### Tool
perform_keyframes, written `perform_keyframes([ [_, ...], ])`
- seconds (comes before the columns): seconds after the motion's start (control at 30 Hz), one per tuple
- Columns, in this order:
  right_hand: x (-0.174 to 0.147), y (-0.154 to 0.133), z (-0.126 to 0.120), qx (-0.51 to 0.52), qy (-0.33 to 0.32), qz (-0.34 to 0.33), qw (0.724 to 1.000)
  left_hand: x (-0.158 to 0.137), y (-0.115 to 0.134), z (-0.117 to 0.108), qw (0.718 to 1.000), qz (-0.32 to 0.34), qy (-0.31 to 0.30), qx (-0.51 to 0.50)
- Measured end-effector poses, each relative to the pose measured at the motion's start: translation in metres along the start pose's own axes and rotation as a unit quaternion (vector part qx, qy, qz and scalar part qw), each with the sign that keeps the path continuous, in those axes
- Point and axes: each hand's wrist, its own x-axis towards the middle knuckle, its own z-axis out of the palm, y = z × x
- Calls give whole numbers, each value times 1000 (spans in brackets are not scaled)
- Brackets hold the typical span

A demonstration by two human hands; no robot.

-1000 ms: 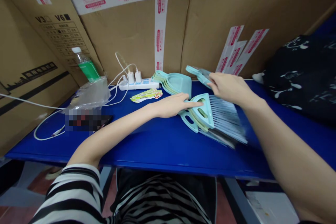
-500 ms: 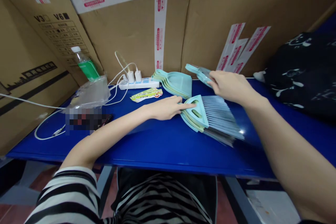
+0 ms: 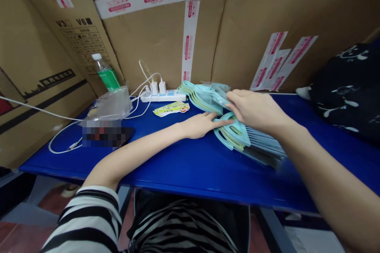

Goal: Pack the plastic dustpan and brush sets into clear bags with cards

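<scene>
Several pale blue and green hand brushes lie stacked on the blue table, bristles toward the right. My left hand rests at their handle end, index finger stretched over the top brush and the other fingers bent; its thumb is hidden. Just behind is a nested stack of dustpans, green and pale blue. Over the right part of that stack, my right hand grips a light blue dustpan. The hand covers much of it, and whether it touches the stack I cannot tell.
A white power strip with chargers and cables lies behind yellow-green packets. To the left are a bottle, a clear plastic bag and a dark, partly blurred object. Cardboard boxes stand behind; black patterned fabric is at right.
My right hand has brought the light blue dustpan left and down, over the dustpan stack. My left hand stays on the brushes. The whole view has shifted slightly.
</scene>
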Motion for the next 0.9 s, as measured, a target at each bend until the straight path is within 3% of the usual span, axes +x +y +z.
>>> perform_keyframes([
  [0.13, -2, -5, -2, -19, -10, -23, 999, -17, 0, -5, 996, 12, 77, 37],
  [0.27, -3, -14, -7, -39, -17, -51, 998, -59, -11, -20, 983, 0, 170, 69],
  [0.4, -6, -40, -19, -33, -16, -112, 993, -99, -24, -31, 958, -96, 265, 62],
  [0.47, -5, -57, -24, -25, -5, -145, 989, -111, -27, -32, 959, -135, 243, 44],
  [0.63, 5, -90, -16, -32, 16, -196, 980, -125, -26, -28, 979, -170, 108, -23],
  [0.8, 5, -94, 6, 21, 88, -233, 968, -138, -29, -25, 981, -156, 113, -38],
  [0.9, 1, -84, 8, 81, 108, -220, 966, -148, -33, -26, 980, -142, 127, -56],
])
